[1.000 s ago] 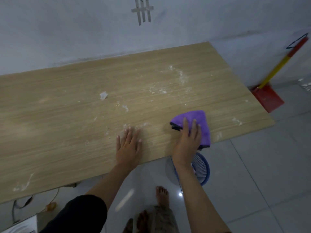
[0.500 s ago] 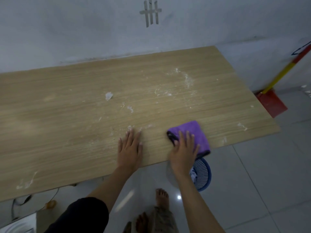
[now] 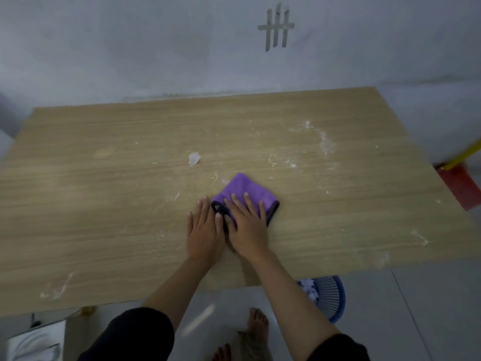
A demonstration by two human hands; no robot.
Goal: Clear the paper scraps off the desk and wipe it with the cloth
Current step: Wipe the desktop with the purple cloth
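Observation:
A folded purple cloth (image 3: 243, 190) with a dark edge lies on the wooden desk (image 3: 104, 204), near its middle. My right hand (image 3: 247, 225) presses flat on the cloth's near half, fingers spread. My left hand (image 3: 204, 227) lies flat on the desk right beside it, its fingers touching the cloth's left corner. A small white paper scrap (image 3: 194, 158) sits on the desk beyond my left hand. White dust streaks (image 3: 322, 142) and crumbs mark the desk's right half and near-left corner.
A blue plastic basket (image 3: 329, 298) holding white scraps stands on the tiled floor under the desk's near edge, at the right. A red dustpan (image 3: 460, 186) with a yellow handle leans at the far right. The desk's back edge meets the grey wall. My bare feet show below.
My right hand has slid the cloth left and further onto the desk, from near the front edge up beside my left hand. The camera view has shifted, showing more of the desk.

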